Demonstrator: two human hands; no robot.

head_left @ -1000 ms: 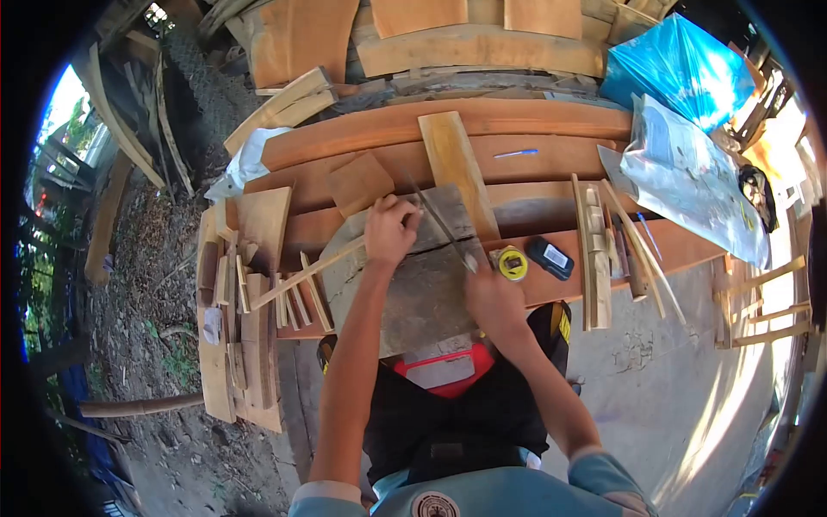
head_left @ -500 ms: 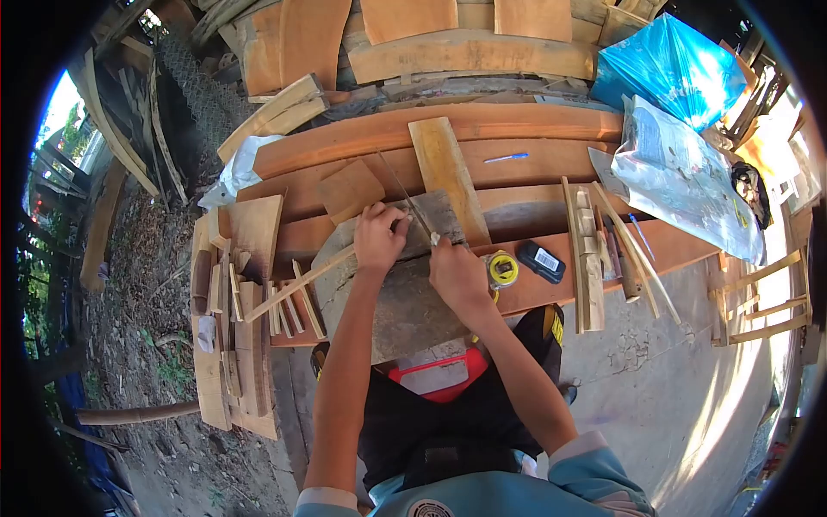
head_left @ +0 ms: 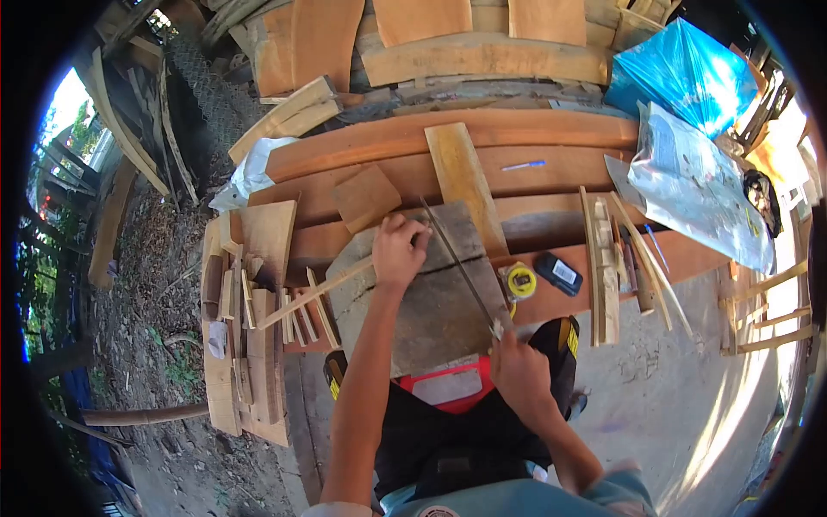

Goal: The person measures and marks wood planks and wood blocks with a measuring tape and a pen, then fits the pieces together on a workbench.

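My left hand (head_left: 401, 250) is closed around the end of a thin wooden strip (head_left: 319, 293), which slants down to the left. It presses over a weathered wooden board (head_left: 431, 312) with a dark crack across it. My right hand (head_left: 521, 375) grips the near end of a long, narrow saw (head_left: 461, 267), just past the board's lower right edge. The saw's dark blade runs diagonally up and left over the board, its far end close beside my left fingers. Its teeth are too small to make out. A square piece of wood (head_left: 368, 198) lies beyond my left hand.
A yellow tape measure (head_left: 521, 281) and a black case (head_left: 558, 273) sit right of the board. Wood strips (head_left: 600, 267) lie farther right, with more wood pieces (head_left: 263, 345) at left. A blue pen (head_left: 524, 165) and clear plastic bag (head_left: 702, 189) lie beyond.
My right hand has pulled the saw back toward my body and to the right. The left hand still holds the wooden strip; the whole view has shifted slightly.
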